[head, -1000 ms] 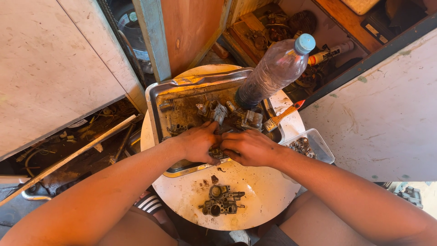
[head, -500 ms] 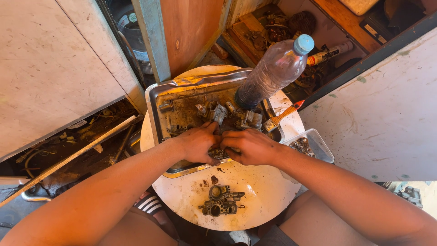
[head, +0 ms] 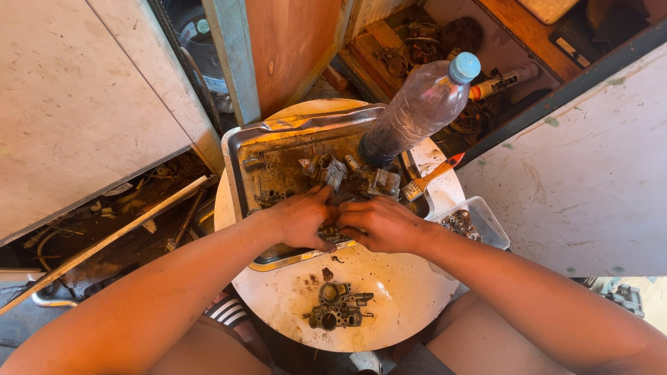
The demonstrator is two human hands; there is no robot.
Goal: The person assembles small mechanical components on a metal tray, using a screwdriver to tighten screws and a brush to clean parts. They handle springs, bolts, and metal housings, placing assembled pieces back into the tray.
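Both hands met at front edge of metal tray on round white table. Left hand and right hand were clamped together on small greasy metal part, mostly hidden btwn fingers. Carburetor body lay just below hands, apart from them. Plastic bottle stood at tray's far right, paintbrush beside it.
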